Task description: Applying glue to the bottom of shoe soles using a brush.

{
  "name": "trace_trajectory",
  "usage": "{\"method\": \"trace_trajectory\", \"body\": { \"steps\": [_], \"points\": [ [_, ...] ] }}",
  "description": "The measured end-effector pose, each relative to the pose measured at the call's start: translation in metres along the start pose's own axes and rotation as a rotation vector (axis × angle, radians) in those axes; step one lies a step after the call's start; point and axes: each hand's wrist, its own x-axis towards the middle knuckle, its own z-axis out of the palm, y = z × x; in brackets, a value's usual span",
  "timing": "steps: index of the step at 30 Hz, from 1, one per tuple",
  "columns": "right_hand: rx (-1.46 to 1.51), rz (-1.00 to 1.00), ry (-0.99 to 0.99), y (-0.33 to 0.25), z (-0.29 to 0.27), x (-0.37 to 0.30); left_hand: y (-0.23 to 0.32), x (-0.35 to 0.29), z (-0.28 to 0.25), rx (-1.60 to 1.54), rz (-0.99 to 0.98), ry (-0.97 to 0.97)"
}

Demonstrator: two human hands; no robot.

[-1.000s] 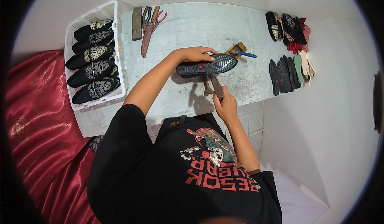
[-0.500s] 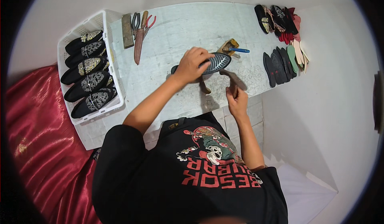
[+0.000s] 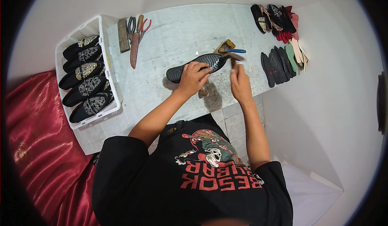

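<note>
A black shoe (image 3: 212, 60) is turned sole up over the table, its ridged tread facing me and its toe toward the right. My left hand (image 3: 193, 79) is closed around its middle, thumb and fingers across the sole. In my right hand (image 3: 241, 84) a hammer (image 3: 233, 57) is gripped by the handle, its head at the toe end of the sole; motion blurs it, so contact is hard to tell. Below the shoe, a brown, rounded end of a support (image 3: 203, 92) pokes out; most of it is hidden.
Behind the toe lie a yellowish block (image 3: 224, 45) and a blue-handled tool (image 3: 236, 51). Pliers (image 3: 146, 25), a sheathed knife (image 3: 135, 50) and a grey-brown bar (image 3: 123, 35) lie back left. A white basket (image 3: 109, 36) holds several decorated shoes. Black soles (image 3: 266, 69) and more shoes (image 3: 258, 19) sit right.
The hammer has swung up and left to the toe end of the sole, my right hand rising with it. My left hand and the shoe have shifted slightly, showing more of the heel.
</note>
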Motion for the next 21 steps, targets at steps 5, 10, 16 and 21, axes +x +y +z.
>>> {"method": "trace_trajectory", "body": {
  "steps": [5, 10, 16, 21],
  "points": [
    [-0.039, 0.1, -0.109, -0.006, 0.007, 0.002, -0.002, -0.004, 0.002, 0.004, -0.003, 0.033],
    [0.001, 0.145, -0.116, 0.005, -0.003, 0.011, -0.001, -0.007, 0.002, 0.013, -0.014, 0.013],
    [0.025, 0.075, -0.059, -0.027, -0.006, 0.021, -0.002, -0.009, 0.004, 0.004, 0.001, 0.052],
    [-0.059, 0.054, -0.097, -0.011, 0.009, 0.037, -0.006, -0.007, 0.004, -0.007, 0.002, 0.031]
  ]
}}
